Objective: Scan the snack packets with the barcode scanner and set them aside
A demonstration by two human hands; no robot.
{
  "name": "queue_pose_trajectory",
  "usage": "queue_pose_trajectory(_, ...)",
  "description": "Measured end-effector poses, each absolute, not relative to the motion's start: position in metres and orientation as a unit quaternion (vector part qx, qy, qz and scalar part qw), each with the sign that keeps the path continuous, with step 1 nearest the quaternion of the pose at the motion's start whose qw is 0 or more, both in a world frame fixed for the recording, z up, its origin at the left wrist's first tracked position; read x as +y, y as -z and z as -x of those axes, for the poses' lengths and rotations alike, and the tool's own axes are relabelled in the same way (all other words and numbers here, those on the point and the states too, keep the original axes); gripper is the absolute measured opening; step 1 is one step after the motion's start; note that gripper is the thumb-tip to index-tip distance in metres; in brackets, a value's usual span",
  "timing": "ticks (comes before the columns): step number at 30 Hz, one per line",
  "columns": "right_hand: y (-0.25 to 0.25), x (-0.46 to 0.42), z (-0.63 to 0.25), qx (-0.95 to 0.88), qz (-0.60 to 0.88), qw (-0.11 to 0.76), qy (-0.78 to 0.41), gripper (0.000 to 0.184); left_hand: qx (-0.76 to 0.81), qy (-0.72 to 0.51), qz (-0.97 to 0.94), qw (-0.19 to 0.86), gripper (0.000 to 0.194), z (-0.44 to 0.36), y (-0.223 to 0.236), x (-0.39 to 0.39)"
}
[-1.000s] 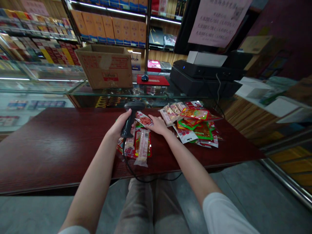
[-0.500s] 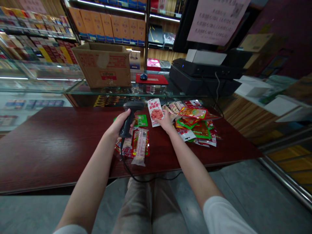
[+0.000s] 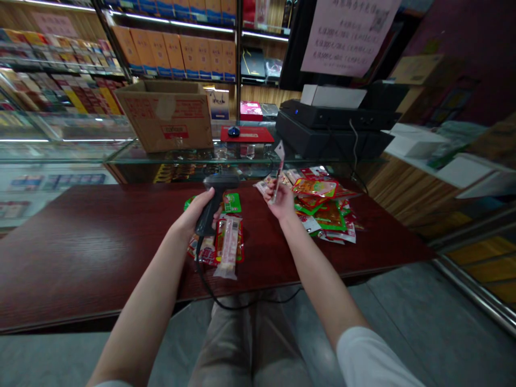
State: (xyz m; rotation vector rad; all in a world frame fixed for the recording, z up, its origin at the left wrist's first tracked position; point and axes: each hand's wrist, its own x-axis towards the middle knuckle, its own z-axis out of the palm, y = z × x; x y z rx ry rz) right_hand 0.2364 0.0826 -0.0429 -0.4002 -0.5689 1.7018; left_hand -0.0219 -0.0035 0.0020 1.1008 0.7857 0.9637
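My left hand (image 3: 196, 213) is wrapped round the handle of a black barcode scanner (image 3: 208, 215), its head pointing to the right. Below and behind the scanner lie a clear-wrapped snack stick (image 3: 229, 247), red snack packets (image 3: 242, 242) and a green packet (image 3: 233, 203). Closed on a white snack packet (image 3: 279, 166), my right hand (image 3: 283, 201) keeps it turned edge-on above the table, so its printed front is mostly hidden. Just right of that hand, a pile of red, green and white snack packets (image 3: 328, 212) is spread on the table.
The dark red wooden table (image 3: 92, 252) meets a glass counter behind it. On that counter stand an open cardboard box (image 3: 167, 115), a mouse (image 3: 233, 131) on a red mat (image 3: 258, 135), and black machines (image 3: 334, 129). The scanner's cable (image 3: 242, 308) droops past the table's front edge.
My right hand has turned the white packet from front-facing to edge-on and shifted it slightly right. The left hand keeps the scanner in nearly the same place. The view has tilted slightly.
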Motion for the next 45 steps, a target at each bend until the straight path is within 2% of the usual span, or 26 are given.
queue_pose_trajectory(4,0.044,0.077,-0.240,-0.247,0.070,0.568,-0.782,0.011,0.327,-0.408,-0.514,0.680,0.059,0.017,0.001,-0.006)
queue_pose_trajectory(9,0.045,0.071,-0.239,-0.265,0.124,0.568,-0.769,0.024,0.301,-0.374,-0.556,0.678,0.059,0.011,0.004,-0.009)
queue_pose_trajectory(13,0.047,0.067,-0.236,-0.342,0.186,0.594,-0.704,0.038,0.292,-0.373,-0.554,0.685,0.055,0.003,0.006,-0.015)
queue_pose_trajectory(16,0.050,0.068,-0.234,-0.399,0.248,0.610,-0.638,0.038,0.298,-0.379,-0.538,0.692,0.052,-0.001,0.008,-0.019)
queue_pose_trajectory(20,0.055,0.073,-0.232,-0.437,0.308,0.585,-0.611,0.044,0.307,-0.362,-0.543,0.693,0.054,0.000,0.010,-0.017)
queue_pose_trajectory(26,0.062,0.072,-0.233,-0.436,0.284,0.610,-0.597,0.042,0.307,-0.320,-0.582,0.682,0.060,0.001,0.011,-0.012)
queue_pose_trajectory(33,0.047,0.072,-0.226,-0.428,0.284,0.640,-0.571,0.036,0.311,-0.341,-0.566,0.683,0.059,0.002,0.013,-0.010)
queue_pose_trajectory(36,0.026,0.069,-0.239,-0.465,0.392,0.662,-0.439,0.031,0.301,-0.352,-0.561,0.686,0.061,0.010,0.013,-0.006)
queue_pose_trajectory(39,-0.002,0.061,-0.277,-0.529,0.523,0.643,-0.184,0.023,0.302,-0.362,-0.555,0.685,0.064,0.016,0.011,-0.005)
queue_pose_trajectory(41,-0.021,0.057,-0.310,-0.544,0.607,0.577,-0.048,0.025,0.308,-0.369,-0.551,0.682,0.063,0.016,0.008,-0.006)
queue_pose_trajectory(45,-0.041,0.058,-0.361,-0.543,0.725,0.421,0.034,0.022,0.335,-0.379,-0.545,0.669,0.057,0.011,0.004,-0.007)
